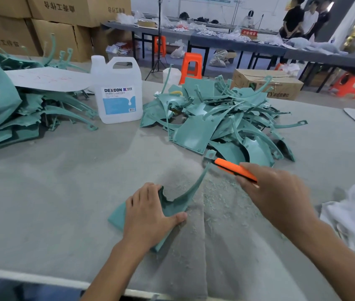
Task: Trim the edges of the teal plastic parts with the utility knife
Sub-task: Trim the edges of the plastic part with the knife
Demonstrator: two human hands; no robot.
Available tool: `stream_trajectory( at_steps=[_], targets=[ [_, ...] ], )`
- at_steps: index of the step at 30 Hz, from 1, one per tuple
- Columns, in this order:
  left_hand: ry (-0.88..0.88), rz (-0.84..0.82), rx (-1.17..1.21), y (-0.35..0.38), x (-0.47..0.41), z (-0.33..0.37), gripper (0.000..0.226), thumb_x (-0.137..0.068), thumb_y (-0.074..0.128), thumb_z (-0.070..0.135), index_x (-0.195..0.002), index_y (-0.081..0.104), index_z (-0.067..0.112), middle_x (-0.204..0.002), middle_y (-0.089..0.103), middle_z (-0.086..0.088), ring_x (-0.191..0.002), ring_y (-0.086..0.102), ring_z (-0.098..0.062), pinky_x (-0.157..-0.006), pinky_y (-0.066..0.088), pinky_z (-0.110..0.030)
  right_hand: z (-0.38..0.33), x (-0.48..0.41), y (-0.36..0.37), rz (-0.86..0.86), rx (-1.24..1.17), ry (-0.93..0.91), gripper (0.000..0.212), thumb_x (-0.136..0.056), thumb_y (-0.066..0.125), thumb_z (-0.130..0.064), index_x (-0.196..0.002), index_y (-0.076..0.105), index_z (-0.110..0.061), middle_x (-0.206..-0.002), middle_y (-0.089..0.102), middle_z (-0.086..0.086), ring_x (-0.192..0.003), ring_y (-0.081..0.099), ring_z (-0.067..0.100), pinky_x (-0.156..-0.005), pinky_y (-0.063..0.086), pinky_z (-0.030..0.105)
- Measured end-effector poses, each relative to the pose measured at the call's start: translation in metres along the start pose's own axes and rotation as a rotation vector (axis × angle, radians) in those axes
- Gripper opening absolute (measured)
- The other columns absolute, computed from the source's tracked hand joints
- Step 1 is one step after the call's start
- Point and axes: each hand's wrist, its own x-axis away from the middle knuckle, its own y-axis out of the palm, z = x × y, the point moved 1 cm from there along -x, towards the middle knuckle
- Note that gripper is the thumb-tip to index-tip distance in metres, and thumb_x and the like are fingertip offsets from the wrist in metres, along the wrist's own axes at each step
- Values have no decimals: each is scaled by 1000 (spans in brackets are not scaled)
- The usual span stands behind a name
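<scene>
Pressing curved teal plastic part (176, 205) on grey bench (63, 203), lower middle, with open left grip (148, 213). Holding orange utility knife (231, 168) tight in right grip (274, 192), near its thin tip.

Single head-worn view, facing forward and down, close over the worktable (63, 192)

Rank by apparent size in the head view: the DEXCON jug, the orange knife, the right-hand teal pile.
1. right-hand teal pile
2. DEXCON jug
3. orange knife, partly covered by the right hand
</scene>
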Motion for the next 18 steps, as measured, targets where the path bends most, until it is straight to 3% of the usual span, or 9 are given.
stream_trajectory(
  at_steps=[2,5,8,12,14,18],
  targets=[
    [-7,6,0,1,0,1,96,-59,47,93,-130,38,28,-131,43,10,-126,41,-17,-106,29,-36,-15,6,0,4,-13,-115,18,-90,67,-35,-98,73,-20,-62,62,-3,-45,56,25,-42,42,29],
    [-9,11,-18,2,0,1,95,-61,50,91,-131,39,27,-133,43,9,-127,41,-18,-106,29,-35,-33,28,15,-212,-62,-161,28,-96,48,-48,-106,67,-31,-74,64,-7,-58,60,19,-53,49,33],
    [14,18,-25,1,1,0,97,-62,48,93,-131,40,26,-131,43,9,-125,42,-18,-104,30,-34,-24,26,22,-298,-63,-138,33,-99,41,-50,-115,65,-35,-74,62,-12,-57,56,6,-51,41,17],
    [6,12,-21,1,0,0,96,-61,48,92,-130,37,27,-130,42,10,-125,42,-18,-106,30,-35,10,2,6,-88,-24,50,23,-94,59,-42,-108,72,-28,-66,62,-9,-54,59,18,-51,51,34],
    [-1,22,-22,1,0,1,96,-60,46,93,-129,38,27,-128,43,10,-123,43,-17,-105,31,-35,5,11,8,-64,-108,-3,25,-93,57,-42,-108,72,-28,-66,62,-10,-51,58,15,-48,53,36],
    [9,22,-37,3,0,-1,96,-62,44,93,-130,39,26,-129,43,8,-123,43,-19,-104,31,-35,-29,50,29,-310,-213,-145,36,-96,46,-53,-117,69,-33,-76,66,-12,-58,61,8,-55,54,27]
  ],
)
